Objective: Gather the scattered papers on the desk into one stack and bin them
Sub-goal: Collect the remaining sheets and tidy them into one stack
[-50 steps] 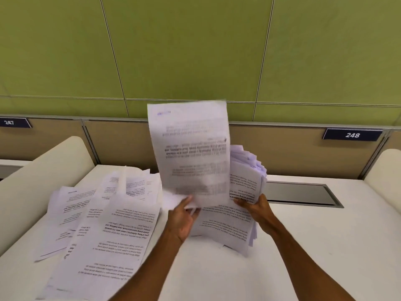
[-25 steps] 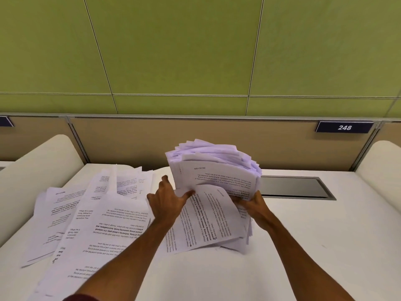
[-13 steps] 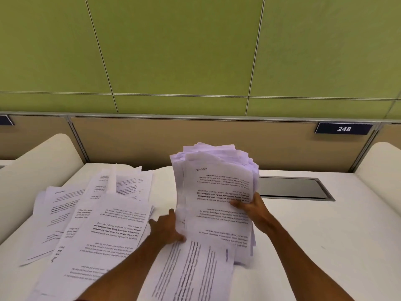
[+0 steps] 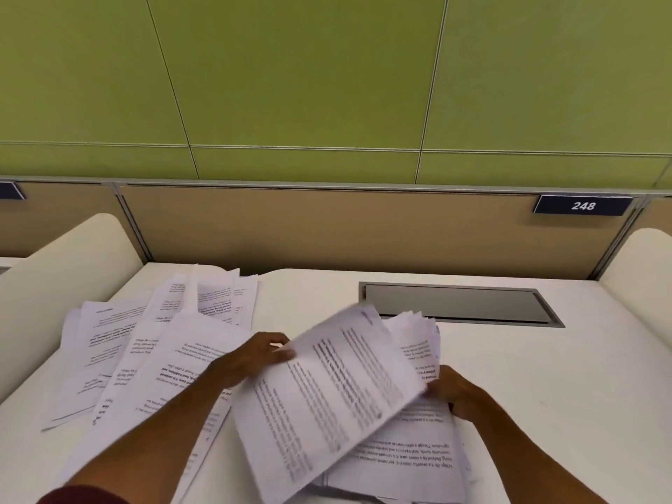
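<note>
White sheet (image 4: 327, 394): light, floppy; left grip (image 4: 254, 358) pinches its far edge.
Stack (image 4: 411, 456): on worktop (image 4: 563, 394), likely slippery; right grip (image 4: 458, 394) clasps its right edge.
Loose papers (image 4: 145, 358): spread leftward; best slid together by edges.

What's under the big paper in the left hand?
A stack of papers, held by the right hand, lies under the sheet. The sheet hides the stack's left part and the desk beneath it.

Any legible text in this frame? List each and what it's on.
"248": on the dark blue plate on the tan partition.
The second plate at the left edge: cut off, unreadable.
Print on the scattered papers, the lifted sheet and the stack: blurred or too small to read.
</note>
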### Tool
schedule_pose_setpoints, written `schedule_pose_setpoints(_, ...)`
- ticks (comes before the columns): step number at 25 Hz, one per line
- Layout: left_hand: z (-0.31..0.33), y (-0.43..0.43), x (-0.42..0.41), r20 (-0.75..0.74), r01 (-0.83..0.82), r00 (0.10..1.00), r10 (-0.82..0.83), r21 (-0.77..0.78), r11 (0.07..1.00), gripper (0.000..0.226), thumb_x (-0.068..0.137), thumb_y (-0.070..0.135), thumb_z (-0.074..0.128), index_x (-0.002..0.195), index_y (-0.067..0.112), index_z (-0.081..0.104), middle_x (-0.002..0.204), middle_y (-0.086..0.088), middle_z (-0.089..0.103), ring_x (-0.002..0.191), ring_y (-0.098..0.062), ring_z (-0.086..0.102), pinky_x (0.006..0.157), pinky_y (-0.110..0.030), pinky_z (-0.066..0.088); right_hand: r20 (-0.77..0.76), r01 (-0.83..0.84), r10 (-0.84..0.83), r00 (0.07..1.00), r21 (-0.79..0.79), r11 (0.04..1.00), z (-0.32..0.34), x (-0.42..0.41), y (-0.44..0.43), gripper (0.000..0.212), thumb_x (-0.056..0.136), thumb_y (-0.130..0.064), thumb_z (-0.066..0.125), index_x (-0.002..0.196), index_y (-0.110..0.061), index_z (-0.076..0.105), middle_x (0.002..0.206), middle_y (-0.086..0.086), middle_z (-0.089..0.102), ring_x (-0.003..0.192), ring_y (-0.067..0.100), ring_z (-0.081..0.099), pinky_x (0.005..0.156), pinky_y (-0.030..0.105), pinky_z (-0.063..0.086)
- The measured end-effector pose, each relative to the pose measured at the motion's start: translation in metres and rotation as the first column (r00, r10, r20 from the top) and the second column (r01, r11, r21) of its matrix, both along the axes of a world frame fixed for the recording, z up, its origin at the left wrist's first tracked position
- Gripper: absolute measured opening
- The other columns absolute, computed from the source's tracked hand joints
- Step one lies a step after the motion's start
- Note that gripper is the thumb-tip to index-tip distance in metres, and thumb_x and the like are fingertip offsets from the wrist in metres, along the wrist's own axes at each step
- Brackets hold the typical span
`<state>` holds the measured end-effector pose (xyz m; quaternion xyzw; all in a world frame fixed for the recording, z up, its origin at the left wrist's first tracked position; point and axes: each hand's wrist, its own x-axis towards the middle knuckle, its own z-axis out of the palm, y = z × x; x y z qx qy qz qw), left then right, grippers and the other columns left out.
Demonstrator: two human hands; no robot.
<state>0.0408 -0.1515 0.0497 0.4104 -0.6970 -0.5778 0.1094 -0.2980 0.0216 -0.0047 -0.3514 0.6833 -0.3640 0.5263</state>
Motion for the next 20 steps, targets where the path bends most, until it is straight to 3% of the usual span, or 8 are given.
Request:
schedule_pose_setpoints(3,-0.021,0.012,-0.024,-0.073,-0.167,0.982,0.173,0.09,0.982,0.008,0.088,0.011,0.065,0.092,0.007,0.059,0.084,-0.007,0.073,0.069,-0.017,0.07,0.058,-0.02,0.052,0.158,0.131,-0.135,0.978,0.036,0.991,-0.002,0.004,-0.002,0.051,0.087,-0.036,0.067,0.122,0.0,0.061,0.111,0.02,0.072,0.101,0.039,0.069,0.094,0.055,0.053)
schedule_pose_setpoints(6,-0.046,0.035,-0.05,0.209,-0.156,0.966,0.15,0.013,0.988,0.029,0.086,0.019,0.068,0.11,0.01,0.055,0.096,-0.006,0.066,0.083,-0.019,0.065,0.063,-0.023,0.049,0.433,0.136,-0.137,0.891,0.034,0.99,-0.001,-0.006,-0.002,0.062,0.098,-0.057,0.032,0.129,-0.01,0.059,0.125,0.023,0.064,0.115,0.043,0.061,0.091,0.051,0.055)
schedule_pose_setpoints(8,-0.062,0.05,-0.065,0.404,-0.097,0.895,0.191,-0.243,0.965,0.042,0.084,0.028,0.069,0.118,0.01,0.053,0.112,-0.009,0.061,0.102,-0.024,0.06,0.078,-0.026,0.048,0.444,0.027,-0.03,0.895,0.013,1.0,0.002,-0.006,0.005,0.049,0.096,-0.049,0.047,0.13,-0.015,0.057,0.126,0.02,0.064,0.115,0.043,0.062,0.087,0.051,0.057)
schedule_pose_setpoints(10,-0.07,0.067,-0.078,0.422,-0.069,0.878,0.226,-0.355,0.932,0.055,0.083,0.035,0.069,0.124,0.007,0.045,0.124,-0.011,0.053,0.116,-0.026,0.052,0.092,-0.028,0.042,0.354,-0.079,0.085,0.931,-0.032,0.996,-0.001,-0.003,0.009,0.052,0.084,-0.02,0.074,0.13,-0.016,0.051,0.121,0.016,0.068,0.108,0.04,0.067,0.085,0.053,0.057)
schedule_pose_setpoints(13,-0.066,0.077,-0.083,0.264,-0.262,0.915,0.305,-0.186,0.947,0.058,0.07,0.034,0.082,0.108,0.011,0.045,0.112,-0.01,0.057,0.099,-0.025,0.058,0.082,-0.031,0.048,0.167,-0.03,0.05,0.985,-0.117,0.993,-0.001,0.004,0.012,0.066,0.074,0.003,0.078,0.13,-0.013,0.047,0.116,0.014,0.07,0.102,0.036,0.07,0.085,0.056,0.056)
schedule_pose_setpoints(16,-0.051,0.063,-0.067,0.068,-0.441,0.897,0.436,0.133,0.888,0.064,0.058,0.024,0.091,0.103,0.011,0.047,0.105,-0.013,0.065,0.079,-0.019,0.061,0.062,-0.027,0.048,0.215,0.028,0.026,0.976,-0.244,0.969,0.016,0.002,0.017,0.06,0.076,-0.005,0.079,0.128,-0.014,0.05,0.116,0.014,0.07,0.101,0.039,0.07,0.079,0.052,0.059)
schedule_pose_setpoints(18,-0.038,0.052,-0.055,-0.097,-0.362,0.898,0.428,0.39,0.847,0.075,0.064,0.022,0.088,0.122,0.011,0.043,0.115,-0.017,0.065,0.094,-0.03,0.066,0.078,-0.039,0.055,0.174,-0.006,0.069,0.982,-0.343,0.939,0.036,0.001,0.014,0.052,0.079,-0.011,0.077,0.125,-0.012,0.053,0.116,0.015,0.07,0.1,0.04,0.07,0.076,0.048,0.06)
schedule_pose_setpoints(20,-0.019,0.041,-0.05,-0.275,-0.127,0.923,0.271,0.446,0.886,0.065,0.073,0.021,0.081,0.128,0.01,0.048,0.117,-0.018,0.067,0.101,-0.038,0.067,0.082,-0.048,0.056,0.116,-0.021,0.079,0.99,-0.432,0.902,0.057,0.003,0.005,0.043,0.081,-0.013,0.075,0.121,-0.009,0.058,0.114,0.015,0.071,0.099,0.038,0.07,0.077,0.047,0.06)
